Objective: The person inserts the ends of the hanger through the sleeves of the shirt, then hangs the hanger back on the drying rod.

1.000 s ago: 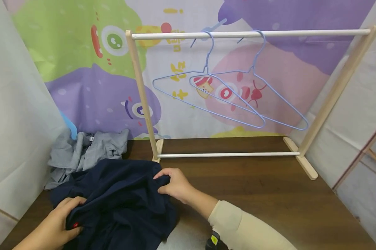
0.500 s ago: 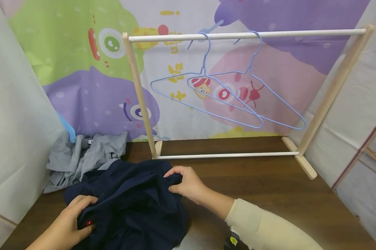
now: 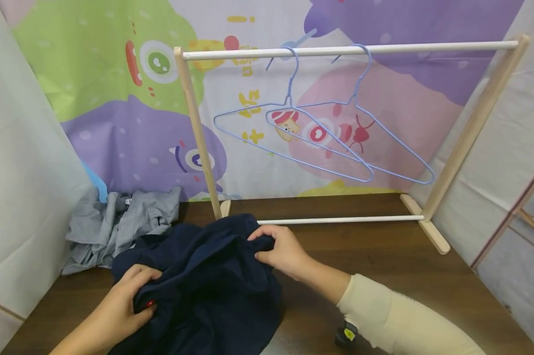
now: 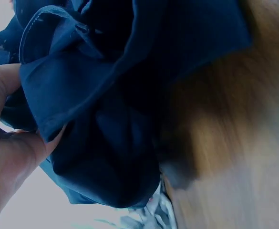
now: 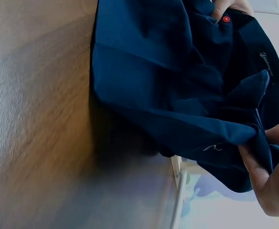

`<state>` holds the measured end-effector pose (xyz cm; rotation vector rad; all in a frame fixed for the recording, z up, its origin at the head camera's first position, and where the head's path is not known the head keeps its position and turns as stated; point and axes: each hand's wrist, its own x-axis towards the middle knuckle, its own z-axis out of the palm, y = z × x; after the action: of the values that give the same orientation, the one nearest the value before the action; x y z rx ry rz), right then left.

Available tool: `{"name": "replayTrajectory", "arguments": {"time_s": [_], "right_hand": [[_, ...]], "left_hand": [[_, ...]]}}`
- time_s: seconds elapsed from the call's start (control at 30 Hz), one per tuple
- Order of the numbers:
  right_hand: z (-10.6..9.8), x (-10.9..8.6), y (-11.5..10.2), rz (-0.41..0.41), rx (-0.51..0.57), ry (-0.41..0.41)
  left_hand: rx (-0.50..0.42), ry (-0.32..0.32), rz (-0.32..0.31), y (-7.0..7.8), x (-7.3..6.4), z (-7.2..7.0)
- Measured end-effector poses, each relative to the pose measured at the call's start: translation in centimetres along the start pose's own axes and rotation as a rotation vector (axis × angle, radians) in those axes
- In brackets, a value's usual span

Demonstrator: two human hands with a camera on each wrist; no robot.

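A dark navy garment [image 3: 218, 291] hangs bunched between both hands, above the near left part of the table. It has a red button [image 5: 226, 19] and light lettering on the inner side of one band; its exact kind is unclear. My left hand [image 3: 124, 305] pinches the left edge near that button, thumb in front. In the left wrist view, cloth folds lie between the thumb and fingers [image 4: 10, 81]. My right hand [image 3: 284, 251] pinches the upper right corner between thumb and fingers. The garment's lower end runs out of the head view.
Behind stands a wooden rack [image 3: 475, 133] with a white top rail [image 3: 417, 48]. Two blue wire hangers [image 3: 293, 159] hang from it, overlapping. A crumpled grey garment [image 3: 116, 227] lies at the back left of the brown table [image 3: 360, 266]. White cloth walls flank both sides.
Both hands have moved right and somewhat upward, carrying the navy garment with them. It now covers the rack's lower left corner. The grey garment and the hangers stay put.
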<state>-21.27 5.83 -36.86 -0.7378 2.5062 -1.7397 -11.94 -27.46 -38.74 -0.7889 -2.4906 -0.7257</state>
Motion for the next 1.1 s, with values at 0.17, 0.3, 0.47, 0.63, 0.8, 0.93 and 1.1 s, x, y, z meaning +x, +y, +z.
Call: {"name": "replayTrajectory", "arguments": {"time_s": [0.17, 0.3, 0.47, 0.63, 0.8, 0.93, 1.1], "right_hand": [[-1.3, -0.3, -0.1, 0.009, -0.012, 0.013], [-2.3, -0.6, 0.0, 0.008, -0.044, 0.023], [-3.5, -1.2, 0.5, 0.0, -0.055, 0.036], [-4.7, -2.0, 1.0, 0.023, -0.027, 0.055], [-5.9, -2.6, 1.3, 0.028, -0.048, 0.09], [-6.8, -2.9, 1.4, 0.024, -0.064, 0.114], [-8.1, -3.4, 1.4, 0.055, -0.061, 0.142]], "left_hand": [[-0.009, 0.005, 0.057, 0.5, 1.2, 0.6], [-0.001, -0.01, 0.074, 0.9, 2.2, 0.9], [-0.012, -0.016, 0.105, 1.5, 3.3, 1.6], [-0.041, -0.033, 0.134, 2.2, 4.3, 2.5], [-0.069, -0.08, 0.146, 2.9, 5.6, 3.2], [-0.088, -0.102, 0.164, 3.2, 6.7, 4.1], [-0.112, -0.117, 0.204, 3.6, 8.2, 5.4]]}}
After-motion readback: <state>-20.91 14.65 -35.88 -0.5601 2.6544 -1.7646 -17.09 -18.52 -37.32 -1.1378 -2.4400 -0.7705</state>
